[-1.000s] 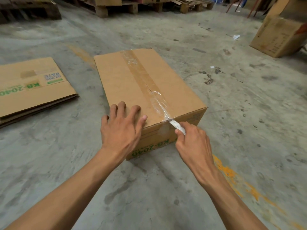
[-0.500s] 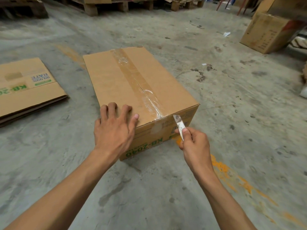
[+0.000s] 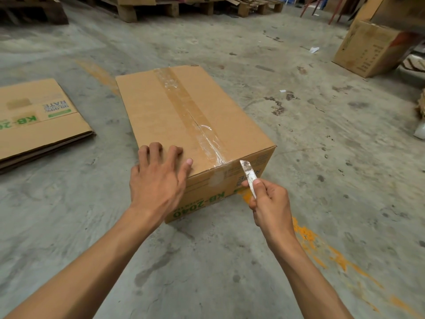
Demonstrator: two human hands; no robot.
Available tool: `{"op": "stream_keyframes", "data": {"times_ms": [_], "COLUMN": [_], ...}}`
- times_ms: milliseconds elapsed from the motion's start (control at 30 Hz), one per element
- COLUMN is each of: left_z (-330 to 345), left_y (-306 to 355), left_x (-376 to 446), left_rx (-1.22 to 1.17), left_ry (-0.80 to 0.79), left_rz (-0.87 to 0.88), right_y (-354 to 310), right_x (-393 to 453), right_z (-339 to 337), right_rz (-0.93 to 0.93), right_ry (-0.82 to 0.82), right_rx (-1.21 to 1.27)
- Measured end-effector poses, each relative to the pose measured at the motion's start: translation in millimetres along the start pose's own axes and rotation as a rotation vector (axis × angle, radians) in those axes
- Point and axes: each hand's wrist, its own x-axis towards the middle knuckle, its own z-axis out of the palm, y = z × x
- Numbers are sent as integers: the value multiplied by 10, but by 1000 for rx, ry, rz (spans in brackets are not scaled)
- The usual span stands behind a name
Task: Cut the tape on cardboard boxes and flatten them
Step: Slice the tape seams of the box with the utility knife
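Note:
A brown cardboard box marked KB-2040 stands on the concrete floor. Clear tape runs along its top seam from the far edge to the near edge and shows a slit along its near half. My left hand lies flat on the near left part of the box top, fingers spread. My right hand grips a small knife blade in front of the box's near side. The blade tip points up, just right of where the tape meets the near top edge.
A flattened KB-2040 box lies on the floor at the left. Another upright carton stands at the far right. Wooden pallets line the back. Orange paint marks streak the floor by my right arm.
My right hand has pulled the blade off the tape at the box's near edge and drawn it back and to the right. My left hand has stayed on the box top.

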Motion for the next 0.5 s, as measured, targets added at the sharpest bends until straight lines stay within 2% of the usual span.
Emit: {"op": "stream_keyframes", "data": {"times_ms": [500], "left_z": [-12], "left_y": [2], "left_x": [-5], "left_rx": [-1], "left_ry": [-9], "left_rz": [0], "right_y": [18], "right_x": [23], "right_z": [10], "right_rz": [34], "right_ry": [-25], "right_rx": [79]}}
